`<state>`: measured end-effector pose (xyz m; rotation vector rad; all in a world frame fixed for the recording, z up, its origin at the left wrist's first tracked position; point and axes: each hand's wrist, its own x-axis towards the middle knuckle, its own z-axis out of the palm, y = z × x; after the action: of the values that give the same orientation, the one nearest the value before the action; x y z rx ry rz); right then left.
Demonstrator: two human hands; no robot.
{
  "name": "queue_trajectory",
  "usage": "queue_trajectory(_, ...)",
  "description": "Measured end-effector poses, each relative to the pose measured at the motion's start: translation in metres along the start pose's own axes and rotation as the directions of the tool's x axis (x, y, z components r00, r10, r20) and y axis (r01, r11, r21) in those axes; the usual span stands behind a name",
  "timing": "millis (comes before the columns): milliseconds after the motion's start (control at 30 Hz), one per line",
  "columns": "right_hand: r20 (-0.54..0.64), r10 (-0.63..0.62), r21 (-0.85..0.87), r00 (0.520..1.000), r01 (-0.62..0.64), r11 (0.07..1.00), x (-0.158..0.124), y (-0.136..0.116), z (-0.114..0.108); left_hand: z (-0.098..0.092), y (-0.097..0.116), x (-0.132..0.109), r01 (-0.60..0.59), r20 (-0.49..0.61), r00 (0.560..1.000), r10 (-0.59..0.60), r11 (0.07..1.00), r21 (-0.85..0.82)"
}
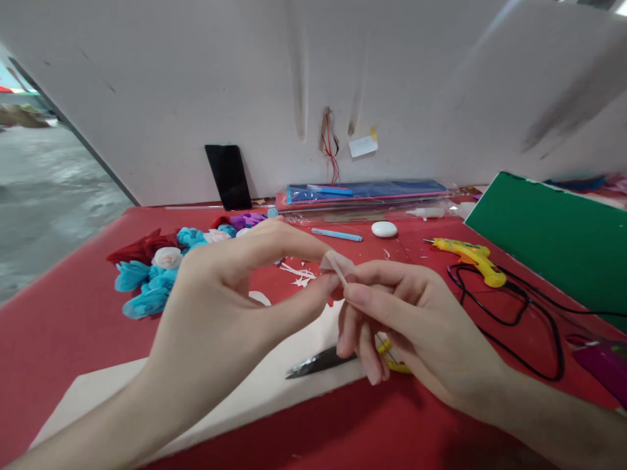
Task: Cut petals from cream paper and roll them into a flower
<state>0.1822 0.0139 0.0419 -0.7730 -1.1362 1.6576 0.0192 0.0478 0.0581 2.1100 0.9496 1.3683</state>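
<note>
My left hand (pixel 230 294) and my right hand (pixel 416 323) meet in the middle above the red table (pixel 73 313). Both pinch a small pale pink strip of paper (pixel 337 264) between thumb and fingertips. Under my right hand lie scissors (pixel 318 361) with yellow handles, blades pointing left, on a cream sheet (pixel 274 385). The scissor handles are mostly hidden by my right fingers.
Paper flowers (pixel 151 274) in blue, red, white and purple lie at the left. A yellow glue gun (pixel 470 256) with a black cord (pixel 519 313) is at the right, beside a green sheet (pixel 553 241). A phone (pixel 228 176), paper packs (pixel 362 192), a blue pen (pixel 337 234) and a white oval object (pixel 384 228) sit by the wall.
</note>
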Motion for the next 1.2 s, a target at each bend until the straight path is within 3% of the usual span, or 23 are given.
queue_trajectory(467, -0.048, 0.004, 0.095, 0.999, 0.000, 0.995, -0.0018, 0.0004, 0.0025, 0.0047, -0.0022, 0.0019, -0.245, -0.055, 0.966, 0.251, 0.964, 0.104)
queue_trajectory(700, -0.097, -0.018, 0.069, 0.995, 0.025, 0.997, -0.0030, 0.0016, 0.0051, 0.0029, -0.0026, 0.0011, -0.246, -0.049, 0.967, 0.252, 0.964, 0.096)
queue_trajectory(1200, -0.173, -0.060, 0.018, 0.983, 0.064, 0.998, -0.0020, 0.0057, 0.0049, 0.0036, -0.0016, -0.0024, -0.123, -0.009, 0.992, 0.124, 0.991, 0.047)
